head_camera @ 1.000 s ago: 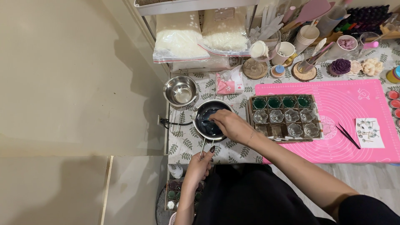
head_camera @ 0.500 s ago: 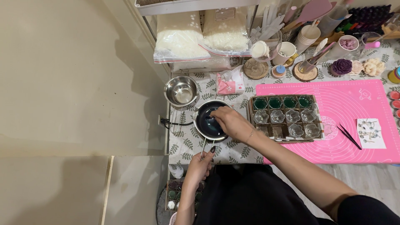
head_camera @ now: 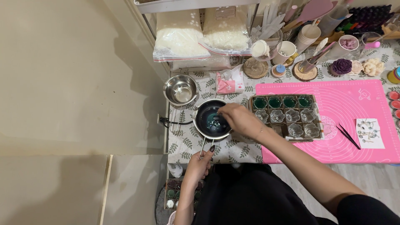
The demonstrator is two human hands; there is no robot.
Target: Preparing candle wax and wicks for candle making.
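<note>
Dark pan with teal liquid sits on leaf-print tablecloth, just left of the tray of small glass cups. Right hand over the pan's right rim, fingers pinched narrow on something thin dipping into the liquid; too small to tell what. Left hand curled around the pan's handle at the table edge. Steel bowl just behind the pan; pink mat to the right.
</note>
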